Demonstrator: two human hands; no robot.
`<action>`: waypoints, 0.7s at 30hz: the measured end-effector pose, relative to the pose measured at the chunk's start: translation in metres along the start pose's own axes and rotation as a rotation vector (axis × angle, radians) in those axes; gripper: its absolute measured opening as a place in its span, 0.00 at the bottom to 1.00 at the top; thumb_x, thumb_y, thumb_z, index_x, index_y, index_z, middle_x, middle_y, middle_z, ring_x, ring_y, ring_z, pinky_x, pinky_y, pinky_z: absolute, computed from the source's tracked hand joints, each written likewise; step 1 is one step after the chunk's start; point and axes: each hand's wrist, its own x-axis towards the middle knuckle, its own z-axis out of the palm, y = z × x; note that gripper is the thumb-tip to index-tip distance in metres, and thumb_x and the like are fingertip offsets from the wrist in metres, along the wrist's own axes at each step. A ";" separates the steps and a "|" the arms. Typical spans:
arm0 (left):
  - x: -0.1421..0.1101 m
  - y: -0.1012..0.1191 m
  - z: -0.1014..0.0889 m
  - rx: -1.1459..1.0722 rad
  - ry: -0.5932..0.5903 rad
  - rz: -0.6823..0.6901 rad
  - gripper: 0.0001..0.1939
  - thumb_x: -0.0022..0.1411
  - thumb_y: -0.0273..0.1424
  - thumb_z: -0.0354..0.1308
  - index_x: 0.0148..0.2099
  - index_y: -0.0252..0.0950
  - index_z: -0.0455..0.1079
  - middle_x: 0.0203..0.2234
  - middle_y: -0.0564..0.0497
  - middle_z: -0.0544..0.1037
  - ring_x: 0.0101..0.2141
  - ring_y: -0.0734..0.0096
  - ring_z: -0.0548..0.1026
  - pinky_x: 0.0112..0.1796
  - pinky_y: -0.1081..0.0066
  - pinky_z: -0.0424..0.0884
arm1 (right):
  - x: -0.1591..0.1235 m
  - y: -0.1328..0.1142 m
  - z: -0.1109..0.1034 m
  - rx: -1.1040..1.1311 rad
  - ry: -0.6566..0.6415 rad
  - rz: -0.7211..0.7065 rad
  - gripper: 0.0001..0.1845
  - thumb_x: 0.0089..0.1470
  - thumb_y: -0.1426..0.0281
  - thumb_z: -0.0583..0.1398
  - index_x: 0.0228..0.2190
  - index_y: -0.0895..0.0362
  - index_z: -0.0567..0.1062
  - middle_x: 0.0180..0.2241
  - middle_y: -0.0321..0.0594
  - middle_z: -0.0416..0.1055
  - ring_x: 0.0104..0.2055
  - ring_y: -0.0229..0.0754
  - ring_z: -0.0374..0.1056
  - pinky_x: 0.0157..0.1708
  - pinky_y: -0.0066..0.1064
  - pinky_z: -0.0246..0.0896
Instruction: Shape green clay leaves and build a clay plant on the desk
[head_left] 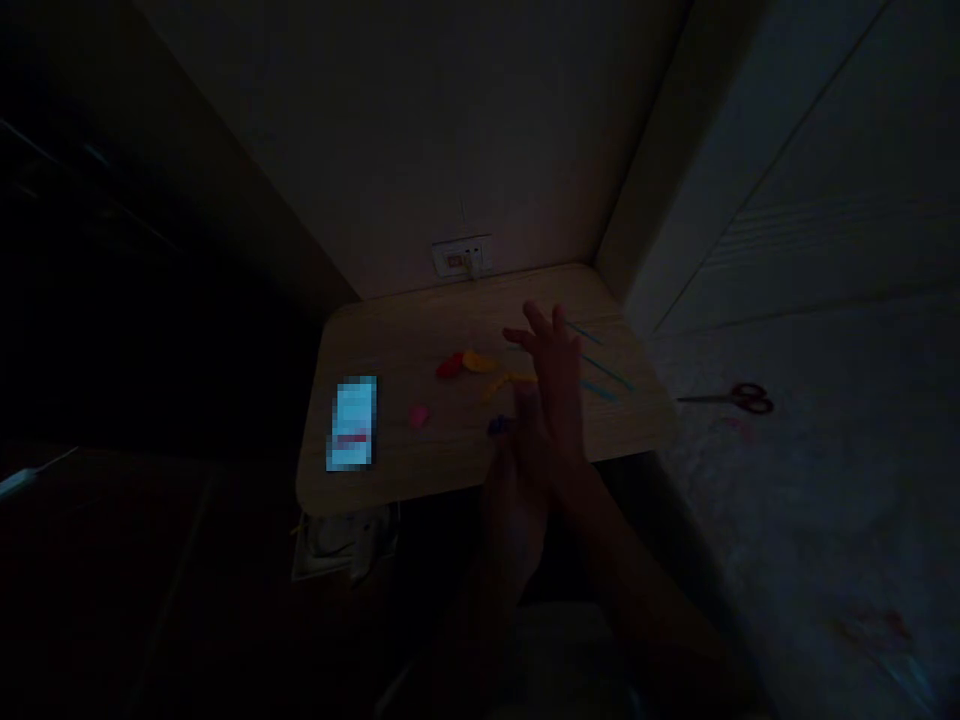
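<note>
The light is very dim. My right hand (pixel 556 370) is raised over the small wooden table (pixel 397 470), its fingers spread and apart. Pressed close against its lower palm and wrist is my left hand (pixel 521 450), whose fingers are mostly hidden. A small dark blue-purple lump (pixel 499 425) shows at the left side of my hands; whether it is held between them or lies behind them I cannot make out. Just beyond lie a yellow curved strip (pixel 495 385), a yellow-orange piece (pixel 478 362) and a red piece (pixel 450 366), all soft-looking. A pink blob (pixel 418 416) lies further left.
A phone with a lit screen (pixel 352 422) lies at the table's left. Thin blue-green sticks (pixel 607 370) lie right of my hands. Scissors (pixel 739 398) rest on the pale surface to the right. A wall socket (pixel 461 257) is behind the table.
</note>
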 end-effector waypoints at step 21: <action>0.060 0.023 -0.023 0.212 0.037 0.300 0.21 0.54 0.45 0.77 0.42 0.36 0.80 0.33 0.49 0.84 0.31 0.71 0.81 0.36 0.72 0.76 | -0.021 0.017 -0.016 0.299 -0.184 0.147 0.14 0.63 0.64 0.66 0.50 0.51 0.79 0.49 0.44 0.81 0.51 0.49 0.76 0.51 0.44 0.72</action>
